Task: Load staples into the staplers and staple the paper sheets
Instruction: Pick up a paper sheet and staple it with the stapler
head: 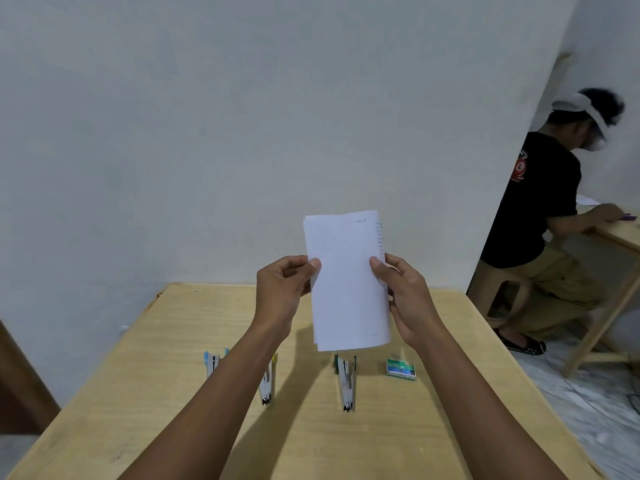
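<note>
White paper sheets [348,289] upright, left hand [282,289] and right hand [407,294] grips clamped on opposite edges.

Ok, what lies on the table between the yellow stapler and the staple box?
The green-trimmed stapler lies there, bare table on either side of it; the head view shows it.

3 staplers [347,382] on table [138,393]; staple box [400,368] rightmost.

Green staple box [400,368] reads "No.10-1M".
</note>
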